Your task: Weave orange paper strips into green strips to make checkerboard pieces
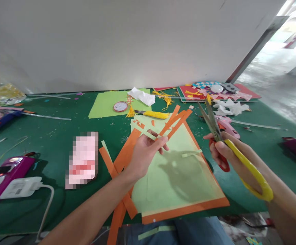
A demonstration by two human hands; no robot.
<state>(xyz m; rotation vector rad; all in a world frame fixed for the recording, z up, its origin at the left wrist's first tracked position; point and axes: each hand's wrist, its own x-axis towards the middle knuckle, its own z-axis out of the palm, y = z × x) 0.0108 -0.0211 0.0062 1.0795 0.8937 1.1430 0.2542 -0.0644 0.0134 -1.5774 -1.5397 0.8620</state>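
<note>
My left hand [142,154] is closed in a pinch on woven orange and pale green paper strips [175,123], whose orange ends stick out up and to the right. My right hand [242,153] grips a pair of scissors [215,126] with one yellow and one red handle loop. The scissor blades are parted and point up, to the right of the strips and apart from them. Below both hands lies a pale green paper sheet [160,190] over orange paper [186,209]. Loose orange strips [128,204] cross each other beside my left forearm.
A yellow utility knife [156,115], a round tape roll [120,106] and crumpled tissue [142,96] are at the back. A pink glue gun [228,126] lies behind my right hand. At left are a blurred pink object [83,158] and a purple power strip [15,170] with a white charger [21,188].
</note>
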